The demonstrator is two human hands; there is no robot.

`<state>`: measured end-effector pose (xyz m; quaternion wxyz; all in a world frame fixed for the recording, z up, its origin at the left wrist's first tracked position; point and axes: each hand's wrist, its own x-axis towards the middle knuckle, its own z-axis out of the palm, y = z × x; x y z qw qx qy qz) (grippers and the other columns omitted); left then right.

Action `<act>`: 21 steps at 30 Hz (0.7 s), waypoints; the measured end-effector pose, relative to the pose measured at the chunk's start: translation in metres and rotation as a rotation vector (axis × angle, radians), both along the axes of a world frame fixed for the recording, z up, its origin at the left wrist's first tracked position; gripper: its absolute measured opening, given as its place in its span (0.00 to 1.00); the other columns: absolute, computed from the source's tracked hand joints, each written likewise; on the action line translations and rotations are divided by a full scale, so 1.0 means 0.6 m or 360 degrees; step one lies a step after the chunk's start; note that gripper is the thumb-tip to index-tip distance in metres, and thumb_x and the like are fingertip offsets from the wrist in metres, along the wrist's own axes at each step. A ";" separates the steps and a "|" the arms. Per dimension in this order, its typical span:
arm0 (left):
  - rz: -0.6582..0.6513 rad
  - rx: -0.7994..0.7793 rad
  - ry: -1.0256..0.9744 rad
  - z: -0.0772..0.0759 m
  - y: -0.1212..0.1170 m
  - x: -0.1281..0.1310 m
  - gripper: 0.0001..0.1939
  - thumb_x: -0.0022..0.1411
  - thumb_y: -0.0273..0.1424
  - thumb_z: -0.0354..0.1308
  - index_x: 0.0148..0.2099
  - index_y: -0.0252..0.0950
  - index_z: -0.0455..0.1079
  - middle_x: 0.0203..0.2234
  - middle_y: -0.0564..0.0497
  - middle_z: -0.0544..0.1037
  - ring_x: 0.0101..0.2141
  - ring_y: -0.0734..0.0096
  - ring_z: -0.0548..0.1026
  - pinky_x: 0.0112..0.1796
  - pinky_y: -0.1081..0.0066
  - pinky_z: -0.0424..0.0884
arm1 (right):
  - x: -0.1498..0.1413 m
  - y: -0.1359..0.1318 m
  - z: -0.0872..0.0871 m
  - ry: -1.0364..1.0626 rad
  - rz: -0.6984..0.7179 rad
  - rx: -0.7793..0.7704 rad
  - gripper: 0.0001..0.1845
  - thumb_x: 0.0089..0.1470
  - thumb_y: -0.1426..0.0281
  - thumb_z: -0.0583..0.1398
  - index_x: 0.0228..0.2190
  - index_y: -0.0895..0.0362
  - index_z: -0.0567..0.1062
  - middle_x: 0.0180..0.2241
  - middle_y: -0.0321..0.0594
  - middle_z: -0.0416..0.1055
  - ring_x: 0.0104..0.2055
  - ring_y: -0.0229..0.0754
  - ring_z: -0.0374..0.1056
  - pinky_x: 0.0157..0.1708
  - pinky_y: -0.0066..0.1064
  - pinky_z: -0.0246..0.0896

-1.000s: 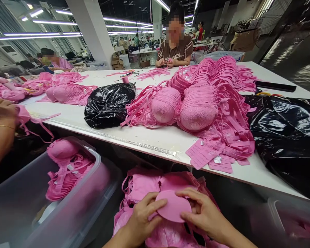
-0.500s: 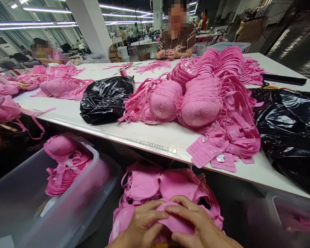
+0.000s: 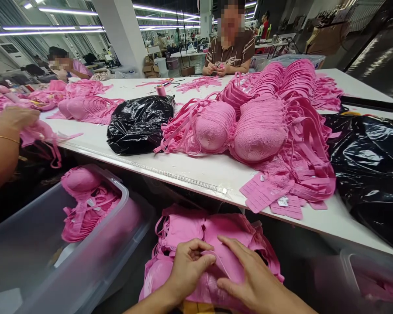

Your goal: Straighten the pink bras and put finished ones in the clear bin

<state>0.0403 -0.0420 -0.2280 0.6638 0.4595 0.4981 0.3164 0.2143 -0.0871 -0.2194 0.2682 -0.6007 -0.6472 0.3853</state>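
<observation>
Low in the view, my left hand (image 3: 190, 269) pinches the edge of a pink padded bra (image 3: 233, 265) between thumb and fingers. My right hand (image 3: 253, 272) rests on the same bra from the right, its thumb and fingers spread apart. Beneath and behind lie more pink bras (image 3: 185, 230), stacked with their smooth inner cups upward. Part of the bra under my palms is hidden.
A white table (image 3: 196, 168) bears nested pink bras (image 3: 260, 128), black plastic bags (image 3: 140, 124) and a measuring tape (image 3: 180, 175) along its edge. Left stands a clear bin (image 3: 126, 218) with bras. A co-worker's arm (image 3: 3, 144) reaches in; another person (image 3: 231, 48) sits opposite.
My hands have moved apart: the left now pinches the bra's edge, while the right has spread its fingers. The co-worker's arm at left has come further into view.
</observation>
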 end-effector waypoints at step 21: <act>-0.0220 -0.0004 -0.0108 0.023 -0.003 0.008 0.12 0.52 0.36 0.61 0.33 0.31 0.76 0.19 0.48 0.78 0.20 0.71 0.75 0.24 0.75 0.71 | -0.003 0.015 0.005 0.0847 -0.0032 -0.0130 0.10 0.53 0.62 0.59 0.30 0.56 0.74 0.27 0.35 0.66 0.16 0.31 0.63 0.14 0.21 0.57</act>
